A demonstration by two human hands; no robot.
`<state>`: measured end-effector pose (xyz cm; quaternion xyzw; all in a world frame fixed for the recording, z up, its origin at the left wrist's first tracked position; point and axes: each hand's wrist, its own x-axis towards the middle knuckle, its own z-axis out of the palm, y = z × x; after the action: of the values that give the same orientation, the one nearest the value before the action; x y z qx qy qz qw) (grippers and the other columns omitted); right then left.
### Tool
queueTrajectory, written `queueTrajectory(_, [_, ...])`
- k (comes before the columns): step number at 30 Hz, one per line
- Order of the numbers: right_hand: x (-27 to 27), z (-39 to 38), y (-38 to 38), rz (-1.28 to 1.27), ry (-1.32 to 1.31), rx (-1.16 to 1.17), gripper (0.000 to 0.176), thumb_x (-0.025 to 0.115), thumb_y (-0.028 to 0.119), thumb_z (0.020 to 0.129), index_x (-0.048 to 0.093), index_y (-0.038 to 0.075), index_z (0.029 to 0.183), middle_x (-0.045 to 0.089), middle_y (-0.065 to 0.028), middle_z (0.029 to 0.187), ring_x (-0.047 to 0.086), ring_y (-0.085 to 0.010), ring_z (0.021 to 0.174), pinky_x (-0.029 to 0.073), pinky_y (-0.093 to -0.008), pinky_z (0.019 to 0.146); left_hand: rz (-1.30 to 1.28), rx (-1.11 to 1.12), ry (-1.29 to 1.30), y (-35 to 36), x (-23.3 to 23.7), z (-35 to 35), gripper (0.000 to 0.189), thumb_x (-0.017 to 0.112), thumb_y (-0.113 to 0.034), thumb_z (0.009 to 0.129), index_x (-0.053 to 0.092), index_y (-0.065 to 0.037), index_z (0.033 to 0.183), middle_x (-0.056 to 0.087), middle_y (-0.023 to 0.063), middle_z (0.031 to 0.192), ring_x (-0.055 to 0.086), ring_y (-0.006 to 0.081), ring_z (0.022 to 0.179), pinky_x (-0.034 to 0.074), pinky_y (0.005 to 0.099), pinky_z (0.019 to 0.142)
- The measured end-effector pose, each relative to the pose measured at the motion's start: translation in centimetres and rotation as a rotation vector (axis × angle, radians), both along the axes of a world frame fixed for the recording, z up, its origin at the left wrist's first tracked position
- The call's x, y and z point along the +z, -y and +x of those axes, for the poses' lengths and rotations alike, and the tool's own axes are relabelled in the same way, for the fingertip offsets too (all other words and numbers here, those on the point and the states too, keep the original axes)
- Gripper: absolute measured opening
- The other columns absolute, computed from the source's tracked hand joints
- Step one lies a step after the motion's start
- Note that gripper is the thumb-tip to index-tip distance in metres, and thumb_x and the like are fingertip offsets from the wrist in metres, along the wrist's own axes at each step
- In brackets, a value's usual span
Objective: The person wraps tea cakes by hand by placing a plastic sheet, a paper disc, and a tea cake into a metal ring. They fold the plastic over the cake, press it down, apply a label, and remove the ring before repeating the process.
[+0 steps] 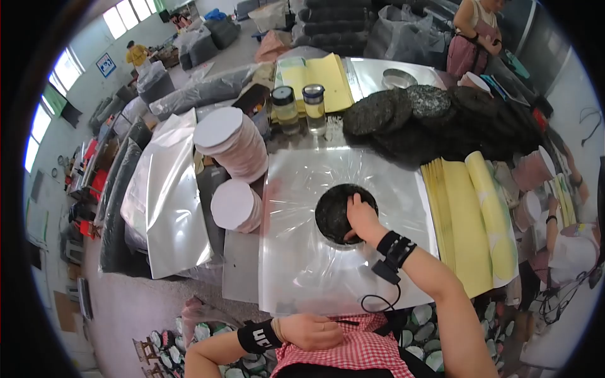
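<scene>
My right hand [364, 218] reaches into a dark round cake [332, 214] of rough, leafy-looking material inside a shallow ring. Its thumb and fingers are apart, touching the dark surface. Cake and ring sit on a stack of clear plastic sheets [296, 271], creased outward around the ring. Close to my body, my left hand [309, 332] rests by the red checked apron [353, 353], fingers curled in. Whatever it may hold is hidden. A black band with a small box and cable [397, 252] is on my right wrist.
Stacked white round papers [233, 205] stand left, yellow sheets [457, 220] right. Behind are two lidded jars [314, 110], a heap of dark round cakes [435, 120] and a metal ring [398, 78]. A co-worker [472, 38] stands at back right; another person's arm [551, 223] shows right.
</scene>
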<state>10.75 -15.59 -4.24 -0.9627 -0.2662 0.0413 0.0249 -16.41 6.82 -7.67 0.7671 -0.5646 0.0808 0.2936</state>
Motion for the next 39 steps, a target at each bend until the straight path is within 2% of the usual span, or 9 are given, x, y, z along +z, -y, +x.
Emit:
queueTrajectory(3, [-0.8, -1.0, -0.4, -0.004, -0.007, -0.052, 0.106, 0.097, 0.037, 0.043, 0.05, -0.013, 0.124, 0.052, -0.0174, 0.11, 0.067, -0.0283, 0.088, 0.06, -0.0313, 0.072, 0.285, 0.568, -0.8, -2.7, 1.0, 5.4, 0.061, 0.071, -0.029, 0.085, 0.052, 0.003, 0.134, 0.061, 0.0188, 0.128, 0.06, 0.0344, 0.117, 0.047, 0.0456, 0.102])
queueTrajectory(5, [-0.7, -1.8, -1.2, -0.064, -0.036, -0.057, 0.102, 0.097, 0.036, 0.043, 0.053, -0.012, 0.121, 0.051, -0.0174, 0.112, 0.067, -0.0285, 0.09, 0.06, -0.0308, 0.071, 0.159, 0.816, -0.105, -3.4, 2.3, 10.9, 0.078, 0.074, -0.035, 0.082, 0.042, 0.005, 0.141, 0.049, 0.0237, 0.141, 0.049, 0.041, 0.129, 0.041, 0.0479, 0.108])
queueTrajectory(13, [4.1, -9.1, 10.6, 0.7, 0.436, -0.471, 0.066, 0.083, 0.027, 0.073, 0.057, -0.004, 0.126, 0.059, -0.0231, 0.121, 0.048, -0.0403, 0.123, 0.042, -0.0478, 0.102, 0.078, 0.566, -0.049, 3.6, 1.7, 18.2, 0.116, 0.074, -0.072, 0.065, 0.037, 0.008, 0.141, 0.045, 0.0252, 0.146, 0.037, 0.039, 0.141, 0.016, 0.0555, 0.12])
queueTrajectory(16, [3.3, -13.9, 15.1, 0.713, -0.46, -0.633, 0.049, 0.079, 0.019, 0.082, 0.059, -0.005, 0.119, 0.07, -0.0108, 0.09, 0.063, -0.0156, 0.067, 0.053, -0.029, 0.068, 0.063, 0.597, -0.124, 3.9, 3.2, 17.7, 0.101, 0.075, -0.069, 0.067, 0.049, 0.007, 0.128, 0.06, 0.0216, 0.128, 0.048, 0.0394, 0.132, 0.021, 0.0547, 0.118])
queueTrajectory(23, [-4.1, -7.0, 26.3, 1.62, 0.031, -0.946, 0.027, 0.066, 0.001, 0.087, 0.061, 0.0, 0.113, 0.066, -0.0089, 0.09, 0.062, -0.0145, 0.073, 0.052, -0.0265, 0.066, -0.105, 0.861, -0.246, 6.0, 2.8, 17.9, 0.026, 0.07, -0.023, 0.087, 0.063, -0.003, 0.101, 0.067, 0.0142, 0.088, 0.063, 0.0344, 0.097, 0.039, 0.048, 0.106])
queueTrajectory(25, [-4.7, -10.3, 18.4, 2.407, -0.84, -0.81, 0.049, 0.071, 0.001, 0.084, 0.052, -0.002, 0.129, 0.065, -0.0125, 0.109, 0.064, -0.0184, 0.095, 0.056, -0.0362, 0.08, -0.218, 0.922, -0.167, 7.1, 2.4, 18.4, 0.023, 0.071, -0.013, 0.082, 0.061, -0.004, 0.1, 0.064, 0.0138, 0.09, 0.061, 0.0326, 0.092, 0.041, 0.0455, 0.102])
queueTrajectory(27, [-0.2, -13.1, 9.0, 1.161, -0.26, -0.369, 0.078, 0.079, 0.007, 0.079, 0.038, -0.003, 0.144, 0.059, -0.0173, 0.127, 0.061, -0.0241, 0.114, 0.052, -0.0449, 0.096, -0.265, 1.076, -0.32, 7.5, 3.6, 17.9, 0.031, 0.073, -0.011, 0.078, 0.06, -0.003, 0.105, 0.061, 0.0138, 0.099, 0.059, 0.0329, 0.099, 0.043, 0.0453, 0.096])
queueTrajectory(37, [2.1, -4.9, -0.6, 0.946, 0.24, 0.095, 0.042, 0.069, 0.015, 0.085, 0.061, 0.008, 0.125, 0.063, -0.0151, 0.121, 0.063, -0.0332, 0.107, 0.051, -0.0417, 0.091, -0.218, 0.893, -0.41, 4.4, 3.9, 18.7, 0.042, 0.073, -0.011, 0.077, 0.056, -0.002, 0.113, 0.056, 0.0178, 0.107, 0.054, 0.039, 0.108, 0.042, 0.0458, 0.098])
queueTrajectory(39, [2.4, -4.5, -0.6, 0.887, 0.127, 0.047, 0.039, 0.068, 0.014, 0.083, 0.062, 0.007, 0.121, 0.064, -0.0151, 0.117, 0.064, -0.0333, 0.105, 0.051, -0.0422, 0.09, -1.055, 0.779, -0.944, 2.9, 2.5, 20.5, 0.037, 0.07, -0.014, 0.082, 0.058, -0.003, 0.115, 0.055, 0.0223, 0.117, 0.052, 0.041, 0.116, 0.038, 0.0459, 0.107])
